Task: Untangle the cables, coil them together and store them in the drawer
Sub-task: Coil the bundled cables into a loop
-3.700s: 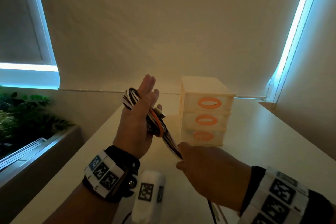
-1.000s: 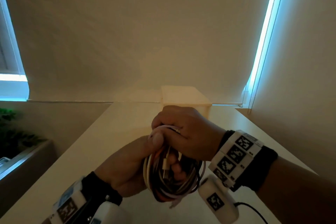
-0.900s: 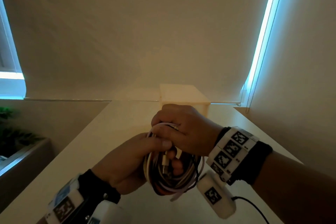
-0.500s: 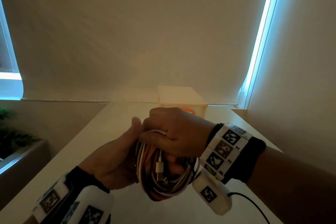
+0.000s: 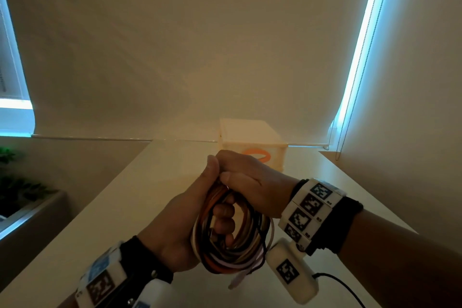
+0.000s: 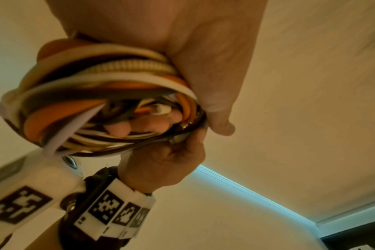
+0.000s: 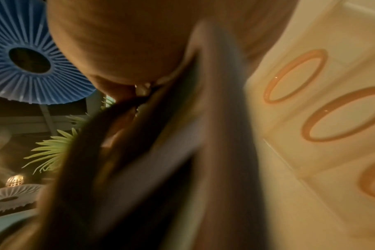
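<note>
Your right hand (image 5: 250,182) covers the top of the cable coil (image 5: 232,245) and all but the upper front of the drawer unit (image 5: 252,140) at the tabletop's far edge. In your right wrist view the cables (image 7: 161,169) are a dark blur; the lowest orange handle ring (image 7: 373,181) is cut off by the frame. Your left hand's fingertips (image 5: 225,222) vanish inside the coil.

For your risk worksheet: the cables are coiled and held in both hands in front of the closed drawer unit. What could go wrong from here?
1. Both the left hand and right hand grip the cable coil; freeing one to open the drawer unit may let loops spring apart.
2. A loose white cable end dangles below and could snag.
</note>
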The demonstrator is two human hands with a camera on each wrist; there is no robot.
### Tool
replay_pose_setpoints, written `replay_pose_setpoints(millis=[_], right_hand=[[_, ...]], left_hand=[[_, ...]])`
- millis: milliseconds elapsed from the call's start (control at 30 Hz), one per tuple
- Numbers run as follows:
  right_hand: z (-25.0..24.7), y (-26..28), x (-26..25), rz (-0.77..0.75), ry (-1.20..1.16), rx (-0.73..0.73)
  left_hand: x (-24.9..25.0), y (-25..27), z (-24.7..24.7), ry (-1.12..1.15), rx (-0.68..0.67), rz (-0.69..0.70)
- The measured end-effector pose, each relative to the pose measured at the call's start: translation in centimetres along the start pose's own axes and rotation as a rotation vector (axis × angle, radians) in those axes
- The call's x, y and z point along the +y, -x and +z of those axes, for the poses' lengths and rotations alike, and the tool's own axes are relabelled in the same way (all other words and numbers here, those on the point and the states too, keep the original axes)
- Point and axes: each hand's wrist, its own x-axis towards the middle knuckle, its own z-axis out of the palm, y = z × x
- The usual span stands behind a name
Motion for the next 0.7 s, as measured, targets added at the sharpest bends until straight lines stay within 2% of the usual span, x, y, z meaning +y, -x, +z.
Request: replay_pose_setpoints(millis=[133,200,300,367,433,533,633,700], right_hand=[[0.0,0.2,0.6,0.038,0.002,0.034],[0.1,0.5,1.5,0.139,-0.049,0.048],[-0.1,1.2,2.2,0.207,-0.072,-0.015],[-0.3,1.7,2.2,0.19,0.003,-0.054],[-0.9,2.0,2.1,0.236,0.074,-0.103],[-2.2,2.1,1.5,0.42,-0.186,-0.142],[-3.0,2.0,1.9,0.444,-0.231,-0.015],[-2.7,2.1,2.6,0.476,-0.406,0.038]], left_hand=[[0.3,-0.2,0.1,0.012,0.016,0.015],[0.5,-0.2,-0.1,0.041,0.022,0.022],[0.9,-0.1,-0.4,0.054,0.029,0.03],[1.1,-0.2,-0.7,0.056,0.044,0.024],[1.4,-0.3,-1.3,0.059,0.063,0.028],[1.6,-0.4,-2.3,0.084,0.058,0.022],[1.7,-0.4,-2.8,0.127,-0.002,0.002],[1.8,-0.4,-2.7,0.158,-0.055,-0.009]])
